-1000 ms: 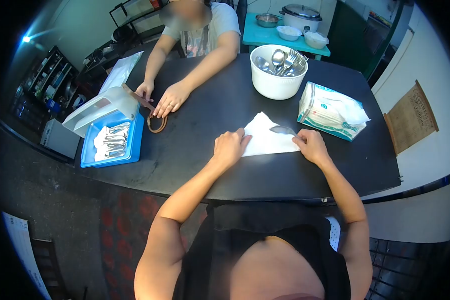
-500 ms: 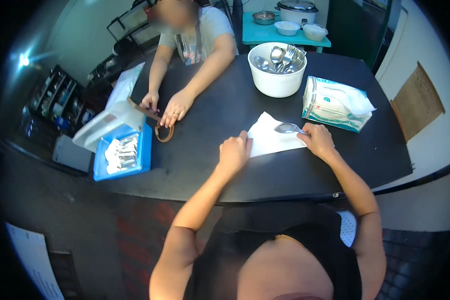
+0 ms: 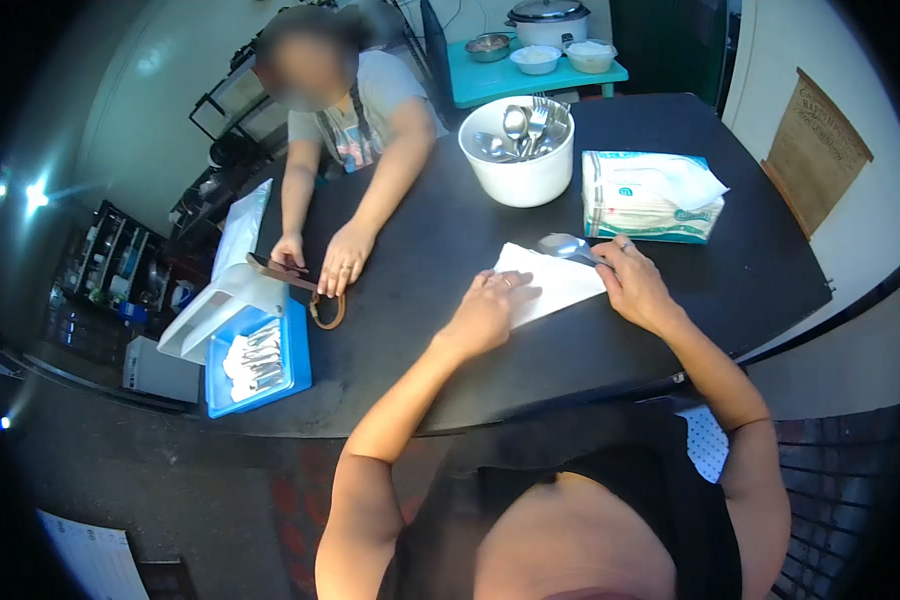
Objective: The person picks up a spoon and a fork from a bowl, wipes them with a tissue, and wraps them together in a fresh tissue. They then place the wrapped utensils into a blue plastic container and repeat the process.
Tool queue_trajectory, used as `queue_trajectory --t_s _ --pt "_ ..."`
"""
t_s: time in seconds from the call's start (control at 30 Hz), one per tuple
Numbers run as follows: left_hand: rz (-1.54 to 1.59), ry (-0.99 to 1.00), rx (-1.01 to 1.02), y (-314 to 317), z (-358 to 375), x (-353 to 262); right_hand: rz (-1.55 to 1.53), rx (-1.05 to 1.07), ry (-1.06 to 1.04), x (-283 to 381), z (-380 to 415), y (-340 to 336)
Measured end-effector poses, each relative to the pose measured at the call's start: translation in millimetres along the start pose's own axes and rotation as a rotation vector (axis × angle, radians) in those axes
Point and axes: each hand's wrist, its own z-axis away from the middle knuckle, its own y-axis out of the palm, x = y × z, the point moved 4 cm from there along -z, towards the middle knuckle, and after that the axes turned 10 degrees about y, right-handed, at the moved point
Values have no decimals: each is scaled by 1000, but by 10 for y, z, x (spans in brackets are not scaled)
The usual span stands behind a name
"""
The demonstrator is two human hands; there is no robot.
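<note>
A white paper napkin [image 3: 562, 287] lies on the black table between my hands. My left hand [image 3: 483, 312] has its fingers bent over the napkin's left side, gripping it there. My right hand [image 3: 635, 285] is closed around the handle of a metal spoon [image 3: 567, 246], near the napkin's right corner. The spoon's bowl points left, over the napkin's far edge. Beyond the napkin stands a white tub [image 3: 518, 178] filled with loose spoons and forks [image 3: 526, 125]. A pack of tissues [image 3: 650, 200] is just past my right hand.
On the left, a blue box [image 3: 300, 372] with its lid raised holds several napkin-wrapped pieces [image 3: 256, 362]. Across the table [image 3: 400, 330], a person's hands [image 3: 342, 258] hold a phone-like object and a brown strap [image 3: 330, 312]. A turquoise table [image 3: 470, 82] with bowls and a rice cooker stands behind.
My left hand has come further over the napkin's left side. The napkin's outline has changed and looks narrower. My right hand keeps the spoon at its far edge. The camera view has shifted.
</note>
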Motion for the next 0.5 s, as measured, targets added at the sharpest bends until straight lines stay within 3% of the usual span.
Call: queue_trajectory --t_s 0.1,0.2,0.27,0.3,0.37,0.43,0.5 --pt "156 -15 -114 -94 -151 69 -67 -58 -148 101 105 80" --pt "295 -81 -141 -71 -237 220 -679 430 360 51 242 426" --pt "506 -261 -89 -129 -241 254 -880 481 461 67 320 581" --pt "512 -259 -94 -108 -227 275 -941 495 487 97 341 632" --pt "680 -230 -277 -121 -168 308 -957 527 530 183 378 639" --pt "735 -251 -302 -111 -134 333 -968 571 585 230 426 684" --pt "800 -420 -231 -155 -139 309 -897 619 567 252 404 725"
